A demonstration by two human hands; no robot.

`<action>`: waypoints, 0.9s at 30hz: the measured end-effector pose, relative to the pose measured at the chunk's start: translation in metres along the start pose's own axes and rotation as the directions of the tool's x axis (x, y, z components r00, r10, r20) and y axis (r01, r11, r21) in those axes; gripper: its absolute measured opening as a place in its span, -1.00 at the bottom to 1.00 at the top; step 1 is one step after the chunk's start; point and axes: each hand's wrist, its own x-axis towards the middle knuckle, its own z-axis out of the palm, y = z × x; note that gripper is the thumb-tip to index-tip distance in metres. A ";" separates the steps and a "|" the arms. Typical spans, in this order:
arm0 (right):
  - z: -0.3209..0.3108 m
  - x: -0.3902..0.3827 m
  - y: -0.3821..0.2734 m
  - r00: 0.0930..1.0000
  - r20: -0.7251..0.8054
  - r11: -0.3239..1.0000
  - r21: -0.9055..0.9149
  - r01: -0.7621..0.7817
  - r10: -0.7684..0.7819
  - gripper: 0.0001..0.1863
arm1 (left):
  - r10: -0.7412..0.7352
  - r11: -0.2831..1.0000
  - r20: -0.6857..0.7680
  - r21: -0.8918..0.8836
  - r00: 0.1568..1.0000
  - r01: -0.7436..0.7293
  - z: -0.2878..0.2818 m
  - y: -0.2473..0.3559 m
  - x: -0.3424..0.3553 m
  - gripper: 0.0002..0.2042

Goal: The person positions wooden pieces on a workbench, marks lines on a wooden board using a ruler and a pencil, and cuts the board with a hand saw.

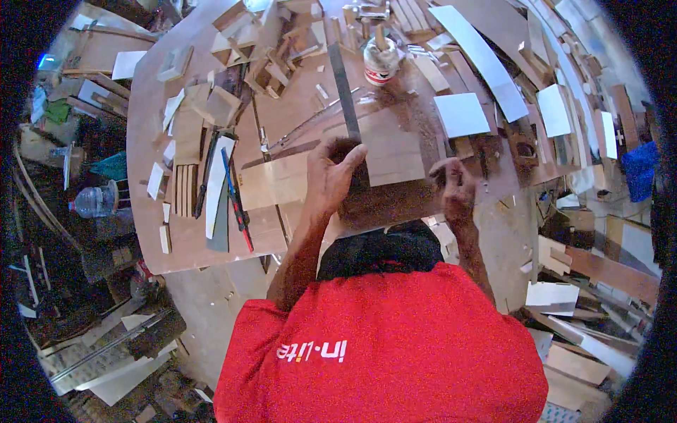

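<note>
My left hand [333, 173] is closed round the near end of a long dark strip [343, 92], at the left edge of a thin, square brown panel [396, 148]. My right hand [455, 183] is just off the panel's right edge with its fingers curled; what they hold, if anything, I cannot make out. A pale board [271, 183] lies left of my left hand. Beyond the panel stands a white tub [381, 69] with wooden handles sticking out. A white square board [462, 113] lies to the upper right of the panel.
The worktable [144, 233] carries wooden frames [271, 74], offcuts, a long white strip [483, 67] and a red-and-blue tool [236, 201]. A plastic bottle [95, 201] is beyond its left edge. Stacked boards [575, 359] and scraps crowd the floor on both sides.
</note>
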 end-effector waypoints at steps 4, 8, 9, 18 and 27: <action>0.027 -0.019 0.010 0.953 0.252 0.986 0.043 0.163 -0.168 -0.71 | 0.025 1.000 -0.009 0.011 1.000 -0.025 0.027 -0.017 -0.001 -0.75; 0.048 -0.035 0.014 0.930 0.348 0.907 0.419 -0.037 -0.123 -0.73 | -0.069 0.995 -0.109 0.068 0.992 0.077 0.055 -0.042 -0.005 -0.71; 0.051 -0.037 0.017 0.951 0.281 0.936 0.352 0.023 -0.130 -0.75 | -0.065 0.992 -0.123 0.102 0.990 0.078 0.058 -0.048 -0.006 -0.69; 0.060 -0.037 0.065 0.918 0.390 0.901 0.367 -0.231 0.077 -0.76 | 0.314 0.612 -0.083 0.779 0.946 -0.135 0.042 -0.095 0.012 -0.67; 0.090 -0.040 0.099 0.890 0.433 0.740 0.550 -0.387 0.143 -0.74 | 0.579 0.187 0.166 0.926 0.798 -0.328 0.020 -0.159 0.039 -0.52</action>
